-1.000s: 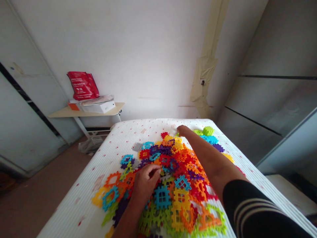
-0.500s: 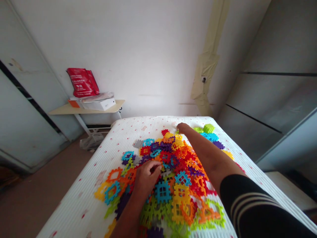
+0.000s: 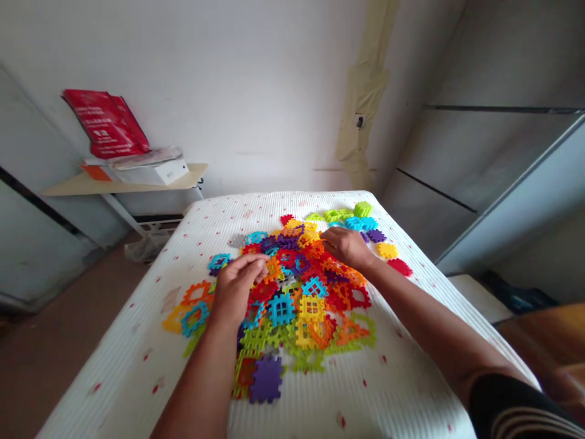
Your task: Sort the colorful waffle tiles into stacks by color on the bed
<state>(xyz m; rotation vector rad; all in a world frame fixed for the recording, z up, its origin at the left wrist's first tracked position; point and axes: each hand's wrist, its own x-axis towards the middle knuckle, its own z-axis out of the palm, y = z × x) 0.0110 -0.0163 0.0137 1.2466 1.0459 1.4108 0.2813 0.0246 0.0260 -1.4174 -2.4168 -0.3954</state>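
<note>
A heap of colourful plastic interlocking pieces [image 3: 312, 308], square with toothed edges and some with window cutouts, covers the middle of the bed. My left hand [image 3: 237, 283] hovers at the heap's left side, thumb and fingers curled together beside an orange piece [image 3: 274, 268]. Whether it grips that piece I cannot make out. My right hand [image 3: 348, 245] is over the heap's upper right part, fingers bent down by yellow and orange pieces; its fingertips are partly hidden. Beyond it lie groups sorted by colour: green pieces [image 3: 363, 210], blue pieces [image 3: 361, 223], purple pieces [image 3: 376, 236], a yellow piece [image 3: 387, 250] and red pieces [image 3: 400, 267].
A white ribbed bed cover [image 3: 150, 317] with small red marks lies under everything. At the back left, a small table [image 3: 73, 186] carries a white box [image 3: 158, 174] and a red bag [image 3: 107, 125]. Grey cabinet doors [image 3: 457, 177] stand to the right.
My right hand has drawn back from the green pieces at the far edge to the heap. My left hand has shifted to the heap's left side. The view has moved right and down.
</note>
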